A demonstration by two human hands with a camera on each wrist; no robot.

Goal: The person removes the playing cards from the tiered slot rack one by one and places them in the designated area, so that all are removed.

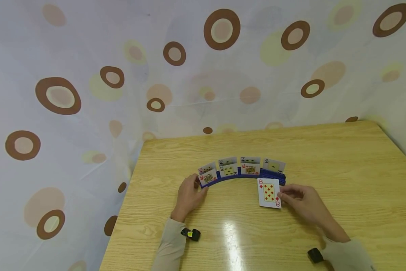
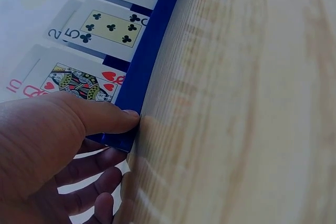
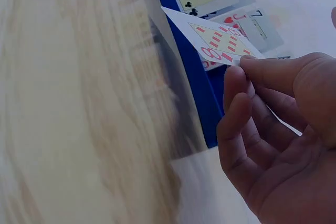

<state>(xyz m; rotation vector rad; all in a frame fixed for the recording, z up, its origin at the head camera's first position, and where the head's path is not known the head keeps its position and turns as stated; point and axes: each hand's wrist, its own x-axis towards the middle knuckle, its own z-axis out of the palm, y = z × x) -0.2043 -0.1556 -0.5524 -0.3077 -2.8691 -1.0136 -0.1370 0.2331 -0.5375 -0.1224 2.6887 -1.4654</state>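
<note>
one playing card, the eight of diamonds (image 1: 269, 192), is off the rack: it is pinched along its right-hand edge between the thumb and fingertips of the right hand (image 1: 306, 201), the gap between them no wider than the card itself, the other fingers bent loosely behind. it lies to the left of those fingers, face toward the person, at the near side of the right end of the curved blue card holder (image 1: 272, 175). seen from the head, its long axis points away from the person, roughly square to that end of the holder, and its far short edge overlaps the blue; whether the two touch, i cannot tell. the relation that matters, i judge, is between that card and the blue stretch just beyond it, in front of the ace (image 1: 274, 165), where no front card stands, unlike at the queen of hearts (image 1: 208, 177), the five of clubs (image 1: 228, 171) and the jack of hearts (image 1: 250, 170). the right hand is plainly the nearer one to that stretch. the left hand (image 1: 188, 194) is at the opposite end, thumb on the holder's near face, fingers curled round behind, gripping it on the table (image 1: 325, 158).
</note>
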